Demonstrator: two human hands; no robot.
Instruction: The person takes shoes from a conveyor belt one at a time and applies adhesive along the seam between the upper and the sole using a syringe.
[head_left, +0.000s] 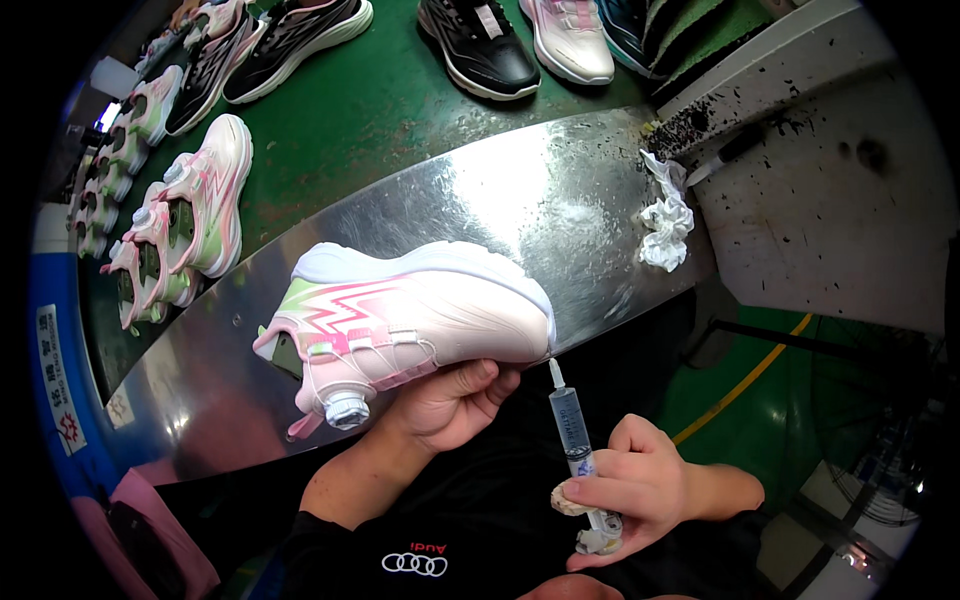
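A white and pink sneaker (430, 310) with a dial closure lies on its side above the metal bench edge, sole turned away from me. My left hand (455, 405) is closed on it from below, the thumb and fingers at the upper near the toe; part of the grip is hidden behind the shoe. In my right hand (635, 475) is a clear syringe (571, 420) with liquid in its barrel. Its tip points up and sits close to the toe, where the sole meets the upper; whether it touches, I cannot tell. Whitish wrapping surrounds the plunger end, between my fingers.
A shiny metal plate (400, 210) edges the green conveyor (330, 120). More pink and white sneakers (215, 195) stand at the left, black sneakers (485, 50) at the far side. Crumpled white tissue (667, 215) and a dark-handled knife (725, 158) lie by a stained grey panel (840, 200).
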